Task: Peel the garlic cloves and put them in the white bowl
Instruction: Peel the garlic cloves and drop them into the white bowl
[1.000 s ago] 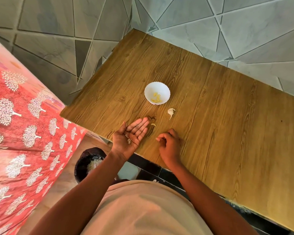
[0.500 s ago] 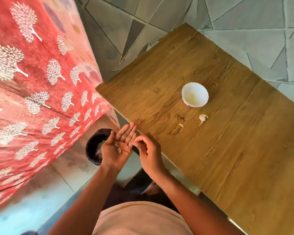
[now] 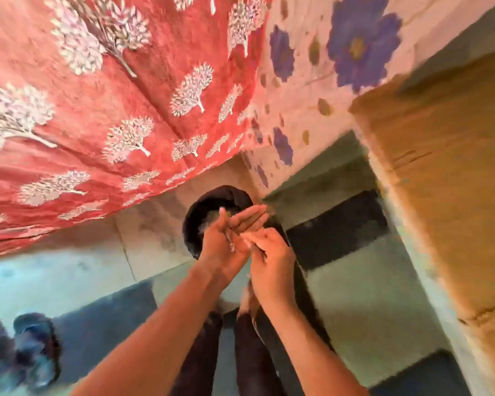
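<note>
Peel scraps point(image 3: 231, 243) lie on the flat, tilted left hand point(image 3: 226, 241) above the dark bin point(image 3: 196, 224), so the curled right hand point(image 3: 269, 252) should brush them straight down; no cloves or white bowl are visible.

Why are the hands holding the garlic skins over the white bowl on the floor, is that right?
Not quite. In the head view the left hand and right hand hold the skins over a black bin on the floor; no white bowl shows.
</note>
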A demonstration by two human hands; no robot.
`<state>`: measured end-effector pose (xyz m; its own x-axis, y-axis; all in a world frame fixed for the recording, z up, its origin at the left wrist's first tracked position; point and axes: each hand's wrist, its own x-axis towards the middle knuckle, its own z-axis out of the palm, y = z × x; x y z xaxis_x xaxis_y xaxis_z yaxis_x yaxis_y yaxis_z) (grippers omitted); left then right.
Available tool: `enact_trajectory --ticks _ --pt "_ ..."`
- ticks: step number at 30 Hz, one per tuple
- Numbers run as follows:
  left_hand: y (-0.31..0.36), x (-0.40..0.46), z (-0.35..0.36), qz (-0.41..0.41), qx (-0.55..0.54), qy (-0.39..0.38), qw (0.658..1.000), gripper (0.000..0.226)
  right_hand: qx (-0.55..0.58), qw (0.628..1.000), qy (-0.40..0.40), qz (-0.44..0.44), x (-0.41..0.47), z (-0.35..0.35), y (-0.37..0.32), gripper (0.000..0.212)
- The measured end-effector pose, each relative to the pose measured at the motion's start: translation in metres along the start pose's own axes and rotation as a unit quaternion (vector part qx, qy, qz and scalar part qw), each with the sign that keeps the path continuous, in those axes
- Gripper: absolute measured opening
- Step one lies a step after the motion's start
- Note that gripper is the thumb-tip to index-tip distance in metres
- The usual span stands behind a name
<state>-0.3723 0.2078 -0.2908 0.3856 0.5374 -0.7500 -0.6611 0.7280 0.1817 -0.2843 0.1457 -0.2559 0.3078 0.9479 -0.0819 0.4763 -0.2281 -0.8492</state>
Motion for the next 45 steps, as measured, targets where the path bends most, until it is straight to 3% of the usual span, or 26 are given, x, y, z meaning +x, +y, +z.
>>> enact_trajectory --ticks 4,7,9,13,16,18,20,22,25,27,29,32,34,35,37,40,42,45 --pt "0.009 0.101 -0.078 0.007 0.011 0.067 0.998 0.075 -0.009 0.996 -0.077 -0.031 0.034 0.088 0.097 0.023" --pt "0.010 0.159 -0.130 0.005 0.012 0.121 0.993 0.077 -0.046 0.982 -0.141 -0.118 0.049 0.143 0.163 0.035" --pt "0.008 0.189 -0.161 -0.001 -0.010 0.110 0.994 0.079 -0.073 0.975 -0.169 -0.127 0.060 0.177 0.214 0.037" --pt "0.008 0.224 -0.200 0.003 -0.026 0.108 0.994 0.086 -0.134 0.974 -0.179 -0.034 0.081 0.221 0.282 0.057" --pt "0.010 0.247 -0.214 -0.014 0.016 0.139 0.990 0.087 -0.052 0.967 -0.249 -0.022 0.081 0.243 0.285 0.056" --pt "0.009 0.254 -0.218 -0.025 0.045 0.148 0.988 0.084 0.010 0.953 -0.300 0.030 0.076 0.252 0.290 0.061" --pt "0.005 0.257 -0.215 -0.026 0.048 0.123 0.991 0.075 0.012 0.949 -0.296 0.104 0.083 0.252 0.299 0.071" --pt "-0.003 0.256 -0.212 -0.014 0.068 0.097 0.993 0.060 0.048 0.939 -0.278 0.195 0.087 0.255 0.293 0.062" --pt "-0.004 0.264 -0.225 0.066 0.225 0.200 0.951 0.019 0.258 0.870 -0.244 0.342 0.073 0.261 0.269 0.065" --pt "0.004 0.274 -0.237 0.115 0.276 0.309 0.903 0.023 0.295 0.855 -0.209 0.372 0.065 0.258 0.265 0.059" --pt "0.014 0.279 -0.236 0.060 0.220 0.348 0.909 0.043 0.255 0.903 -0.174 0.297 0.067 0.247 0.262 0.049" --pt "0.019 0.278 -0.213 -0.070 0.138 0.229 0.961 0.069 0.143 0.945 -0.265 0.129 0.070 0.250 0.277 0.056" --pt "0.020 0.271 -0.204 -0.085 0.134 0.168 0.973 0.085 0.012 0.950 -0.283 0.130 0.076 0.257 0.292 0.063" --pt "0.022 0.270 -0.205 -0.087 0.121 0.158 0.976 0.090 -0.050 0.953 -0.245 0.173 0.081 0.257 0.294 0.063" --pt "0.027 0.266 -0.209 -0.072 0.111 0.175 0.976 0.090 -0.063 0.962 -0.176 0.198 0.085 0.256 0.284 0.060" --pt "0.030 0.257 -0.210 -0.081 0.135 0.203 0.966 0.085 0.027 0.957 -0.281 0.065 0.066 0.257 0.268 0.056" --pt "0.030 0.244 -0.209 -0.076 0.127 0.188 0.971 0.082 -0.021 0.946 -0.314 0.080 0.064 0.253 0.281 0.052" --pt "0.033 0.212 -0.199 -0.018 0.195 0.178 0.964 0.053 -0.094 0.968 -0.199 0.118 0.066 0.234 0.278 0.038"
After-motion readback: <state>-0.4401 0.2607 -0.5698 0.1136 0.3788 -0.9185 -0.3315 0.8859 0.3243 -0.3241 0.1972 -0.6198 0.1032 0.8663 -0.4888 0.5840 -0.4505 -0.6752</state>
